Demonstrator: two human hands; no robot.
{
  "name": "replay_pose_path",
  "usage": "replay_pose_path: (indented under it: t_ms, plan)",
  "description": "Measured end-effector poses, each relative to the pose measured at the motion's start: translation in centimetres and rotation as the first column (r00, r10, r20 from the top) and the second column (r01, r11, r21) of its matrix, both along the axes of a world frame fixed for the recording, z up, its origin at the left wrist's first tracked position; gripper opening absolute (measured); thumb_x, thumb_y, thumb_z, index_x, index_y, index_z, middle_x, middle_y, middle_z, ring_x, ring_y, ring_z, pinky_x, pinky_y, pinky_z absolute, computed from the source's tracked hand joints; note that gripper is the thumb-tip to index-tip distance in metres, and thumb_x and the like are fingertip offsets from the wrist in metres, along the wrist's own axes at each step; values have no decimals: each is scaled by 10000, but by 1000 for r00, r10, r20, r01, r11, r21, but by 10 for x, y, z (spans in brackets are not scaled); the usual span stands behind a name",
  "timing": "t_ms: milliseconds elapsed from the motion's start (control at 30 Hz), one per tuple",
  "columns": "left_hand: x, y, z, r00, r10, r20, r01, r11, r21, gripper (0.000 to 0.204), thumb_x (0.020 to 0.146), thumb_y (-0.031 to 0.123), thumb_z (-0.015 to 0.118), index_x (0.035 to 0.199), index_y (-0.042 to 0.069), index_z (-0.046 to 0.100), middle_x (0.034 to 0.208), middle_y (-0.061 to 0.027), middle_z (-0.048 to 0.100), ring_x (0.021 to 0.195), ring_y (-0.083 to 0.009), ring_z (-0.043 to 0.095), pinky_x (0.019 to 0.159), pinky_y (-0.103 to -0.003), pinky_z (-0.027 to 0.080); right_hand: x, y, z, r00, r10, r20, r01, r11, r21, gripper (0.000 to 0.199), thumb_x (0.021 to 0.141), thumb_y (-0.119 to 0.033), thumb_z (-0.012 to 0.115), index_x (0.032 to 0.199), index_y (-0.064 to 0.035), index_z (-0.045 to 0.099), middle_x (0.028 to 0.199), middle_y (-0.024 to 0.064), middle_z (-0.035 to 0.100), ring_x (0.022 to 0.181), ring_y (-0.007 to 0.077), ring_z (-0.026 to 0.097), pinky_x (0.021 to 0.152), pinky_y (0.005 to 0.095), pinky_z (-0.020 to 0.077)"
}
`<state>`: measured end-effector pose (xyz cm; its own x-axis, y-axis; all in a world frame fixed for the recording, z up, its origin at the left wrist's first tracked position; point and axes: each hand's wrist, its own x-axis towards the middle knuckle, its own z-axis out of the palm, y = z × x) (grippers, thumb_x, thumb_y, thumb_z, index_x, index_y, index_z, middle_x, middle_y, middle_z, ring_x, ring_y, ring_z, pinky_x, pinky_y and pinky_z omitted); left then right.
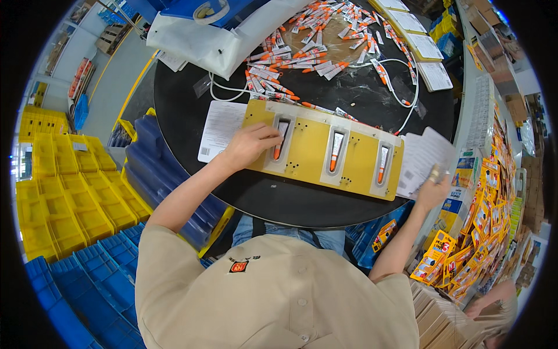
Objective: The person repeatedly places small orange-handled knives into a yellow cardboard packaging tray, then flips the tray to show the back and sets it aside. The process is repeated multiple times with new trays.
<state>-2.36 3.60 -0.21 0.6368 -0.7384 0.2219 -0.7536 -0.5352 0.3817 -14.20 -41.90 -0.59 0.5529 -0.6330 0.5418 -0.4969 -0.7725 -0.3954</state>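
Observation:
A yellow board (305, 142) lies in front of me on the round black table, with three clear blister pockets, each with a small white tube with an orange cap. My left hand (250, 145) is closed at the left pocket, its fingertips on the tube (277, 150) there. The middle tube (336, 145) and the right tube (383, 160) lie untouched in their pockets. Off the board's right end, my right hand (433, 189) grips a white printed card (439, 152), slightly blurred, above other white cards (408, 166).
Many loose orange-capped tubes (314, 52) cover the table's far side, near a white cable (401, 96). White cards (218, 131) lie left of the board. Yellow crates (70, 192) and blue crates (93, 279) stand at left. Packed yellow blister cards (465, 244) are heaped at right.

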Motion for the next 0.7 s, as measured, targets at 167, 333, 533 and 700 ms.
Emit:
replay_pose_path:
  t_ms: [167,333,533,700]
  plan:
    - [-3,8,-11,996,76,-40,-79,994,-70,362,799,103,601,1161,81,612,1190,-104,560,1072,-307,534,884,-375,477,-9,94,57,923,313,223,-370,878,303,270,897,-206,634,1024,32,618,894,200,650,840,318,643,722,371,490]
    - [4,64,-25,661,751,16,-734,650,-196,731,775,344,716,1316,-56,430,1343,-244,446,1235,-412,401,1031,-450,345,10,174,6,885,444,138,-439,700,563,231,925,-145,575,1034,55,537,935,250,630,865,374,625,776,401,479]
    - [1,87,-50,567,824,6,-818,562,127,737,748,295,753,1297,-80,434,1399,-236,414,1277,-396,360,1036,-447,329,25,192,-35,905,355,232,-420,668,615,322,937,-132,550,1221,15,512,1105,214,615,981,344,617,812,396,477]
    - [-13,69,22,685,706,-179,-723,628,-287,577,827,-16,591,1374,14,410,1271,-211,511,1067,-359,558,887,-394,466,2,127,-5,901,412,136,-428,796,428,455,922,-94,546,1367,-45,465,1158,170,587,1038,300,588,877,350,453]
